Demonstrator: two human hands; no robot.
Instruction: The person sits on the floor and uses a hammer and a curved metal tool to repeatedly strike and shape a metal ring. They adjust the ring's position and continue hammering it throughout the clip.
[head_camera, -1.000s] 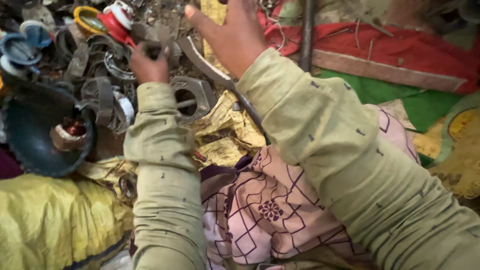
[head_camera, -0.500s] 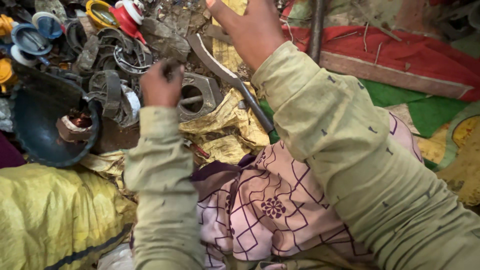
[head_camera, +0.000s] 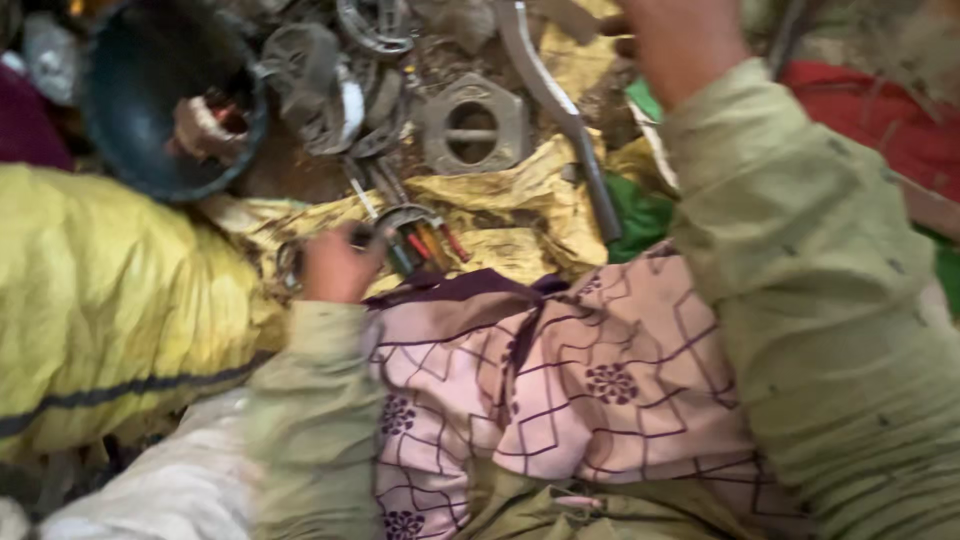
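Note:
My left hand (head_camera: 335, 265) is curled low on the crumpled yellow sheet (head_camera: 500, 215), fingers closed around a small dark metal piece; the view is blurred. Right beside it lie a curved metal clamp (head_camera: 400, 215) and a few thin tools with red and orange handles (head_camera: 432, 243). My right hand (head_camera: 680, 40) is raised at the top edge, partly cut off, next to a bent grey metal bar (head_camera: 575, 150). Whether it grips the bar does not show. Both arms wear olive sleeves.
A pile of metal scrap fills the top: a hexagonal plate with a round hole (head_camera: 472, 130), rings and brackets (head_camera: 330, 90), a dark round bowl (head_camera: 120, 160). A yellow sack (head_camera: 100, 300) lies left, pink patterned cloth (head_camera: 600, 390) covers my lap, red cloth (head_camera: 880, 130) right.
My left hand has drawn back from the scrap pile toward my lap, down to the yellow sheet. The camera has tilted down, so the right hand now sits at the top edge.

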